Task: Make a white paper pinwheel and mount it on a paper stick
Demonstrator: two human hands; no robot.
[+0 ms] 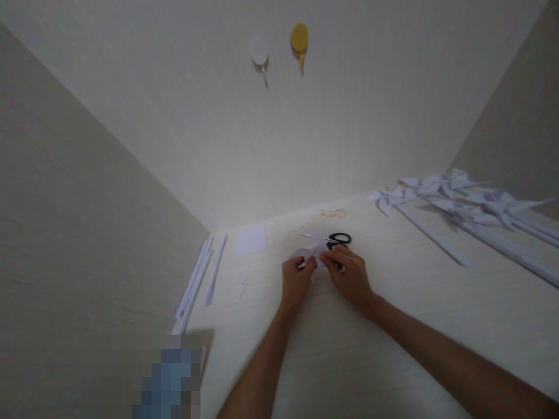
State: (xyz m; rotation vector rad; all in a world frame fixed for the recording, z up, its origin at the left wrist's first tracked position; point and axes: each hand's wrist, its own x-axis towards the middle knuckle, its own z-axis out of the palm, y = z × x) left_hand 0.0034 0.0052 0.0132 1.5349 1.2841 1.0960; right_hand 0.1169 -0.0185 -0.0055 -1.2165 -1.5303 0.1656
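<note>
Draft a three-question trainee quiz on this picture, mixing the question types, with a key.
1. True or false: the left hand and the right hand both touch the folded paper.
2. Which lies nearest the right hand? A) black-handled scissors B) square sheet C) white hook
3. Fill in: on the wall, the yellow hook is to the picture's ___ of the white hook.

Key: 1. True. 2. A. 3. Right.

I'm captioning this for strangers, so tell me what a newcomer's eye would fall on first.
Likely the left hand and right hand, pinching folded white paper near the middle. Then the yellow hook, bright on the pale wall above, and the paper pinwheels on the table at right.
</note>
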